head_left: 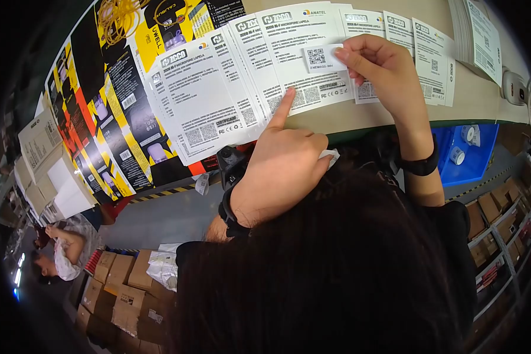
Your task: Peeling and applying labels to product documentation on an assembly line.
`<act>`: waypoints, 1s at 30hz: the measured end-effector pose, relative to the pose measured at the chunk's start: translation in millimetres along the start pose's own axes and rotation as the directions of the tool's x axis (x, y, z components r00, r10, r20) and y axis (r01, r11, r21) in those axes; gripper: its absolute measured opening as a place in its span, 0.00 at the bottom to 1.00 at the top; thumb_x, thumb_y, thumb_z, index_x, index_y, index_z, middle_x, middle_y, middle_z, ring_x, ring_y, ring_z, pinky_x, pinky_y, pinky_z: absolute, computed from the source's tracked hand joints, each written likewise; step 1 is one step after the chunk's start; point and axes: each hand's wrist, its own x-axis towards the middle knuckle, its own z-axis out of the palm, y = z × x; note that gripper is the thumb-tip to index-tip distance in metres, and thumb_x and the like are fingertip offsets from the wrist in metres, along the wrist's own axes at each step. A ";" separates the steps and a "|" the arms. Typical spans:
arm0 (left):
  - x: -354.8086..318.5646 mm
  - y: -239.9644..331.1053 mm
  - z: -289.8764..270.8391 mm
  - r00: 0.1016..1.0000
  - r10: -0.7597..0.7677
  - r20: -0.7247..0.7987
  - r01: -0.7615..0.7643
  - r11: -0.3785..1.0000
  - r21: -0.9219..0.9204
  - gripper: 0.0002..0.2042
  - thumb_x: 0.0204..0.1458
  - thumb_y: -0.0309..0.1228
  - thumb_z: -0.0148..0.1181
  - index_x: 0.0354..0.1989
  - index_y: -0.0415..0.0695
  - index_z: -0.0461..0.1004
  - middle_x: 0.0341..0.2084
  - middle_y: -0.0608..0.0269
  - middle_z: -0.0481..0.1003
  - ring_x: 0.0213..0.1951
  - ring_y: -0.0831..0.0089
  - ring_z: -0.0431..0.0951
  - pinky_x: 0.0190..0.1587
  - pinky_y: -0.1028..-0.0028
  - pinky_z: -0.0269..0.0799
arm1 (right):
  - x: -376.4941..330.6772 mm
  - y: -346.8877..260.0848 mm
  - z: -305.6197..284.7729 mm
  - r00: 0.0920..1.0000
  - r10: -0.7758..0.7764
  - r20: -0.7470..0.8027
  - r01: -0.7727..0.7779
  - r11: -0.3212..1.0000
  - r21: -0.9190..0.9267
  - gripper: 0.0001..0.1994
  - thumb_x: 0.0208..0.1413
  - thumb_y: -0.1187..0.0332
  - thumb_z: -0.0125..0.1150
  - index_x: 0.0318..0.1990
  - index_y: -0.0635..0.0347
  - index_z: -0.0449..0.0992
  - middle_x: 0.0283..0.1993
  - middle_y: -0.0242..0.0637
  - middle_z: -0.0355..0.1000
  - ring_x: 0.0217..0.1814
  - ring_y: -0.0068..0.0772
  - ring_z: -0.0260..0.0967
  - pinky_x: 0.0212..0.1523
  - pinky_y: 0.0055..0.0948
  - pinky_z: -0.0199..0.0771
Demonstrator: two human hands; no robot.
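Between the thumb and fingers of my right hand (386, 68) is a small white label (317, 58) with a square code on it, held over a printed white sheet (289, 44). My left hand (289, 156) has its index finger stretched out, the tip touching the lower part of that sheet. Its other fingers are curled in, and a small white scrap (330, 156) pokes out from them; its far end is hidden. More printed sheets with codes along the bottom overlap in a row to either side, among them a white sheet (203, 88) on the left.
A thick stack of white sheets (481, 38) stands at the right of the table. Black and yellow printed sheets (115, 121) lie at left under yellow bands (119, 20). A blue bin (475, 156) holds white rolls. Cardboard boxes (127, 301) and a person (71, 248) are beyond.
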 end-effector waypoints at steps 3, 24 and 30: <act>2.1 -0.6 0.1 1.000 0.009 -0.002 -0.009 1.000 0.000 0.05 0.41 0.28 0.59 0.19 0.43 0.72 0.13 0.60 0.69 0.22 0.63 0.71 0.64 0.59 0.44 | 1.1 0.1 -0.5 1.000 -0.004 -0.012 0.003 1.000 -0.027 0.07 0.51 0.69 0.59 0.33 0.64 0.74 0.23 0.26 0.68 0.22 0.11 0.60 0.24 0.12 0.60; 3.9 -5.5 5.8 0.999 0.027 0.020 -0.027 1.000 0.009 0.06 0.41 0.29 0.58 0.18 0.42 0.71 0.14 0.61 0.70 0.24 0.64 0.73 0.64 0.59 0.41 | 1.3 -3.5 20.1 0.955 -0.269 -0.125 0.128 0.756 -0.642 0.12 0.46 0.64 0.64 0.25 0.63 0.68 0.16 0.32 0.64 0.17 0.20 0.60 0.20 0.20 0.60; -4.3 3.6 0.5 1.000 0.012 0.008 -0.012 1.000 0.006 0.03 0.41 0.28 0.59 0.21 0.43 0.73 0.15 0.60 0.71 0.24 0.62 0.72 0.64 0.58 0.42 | -1.0 -7.8 12.6 0.955 -0.179 -0.239 -0.079 0.621 -0.780 0.17 0.42 0.60 0.67 0.24 0.61 0.65 0.15 0.35 0.62 0.16 0.26 0.59 0.19 0.24 0.60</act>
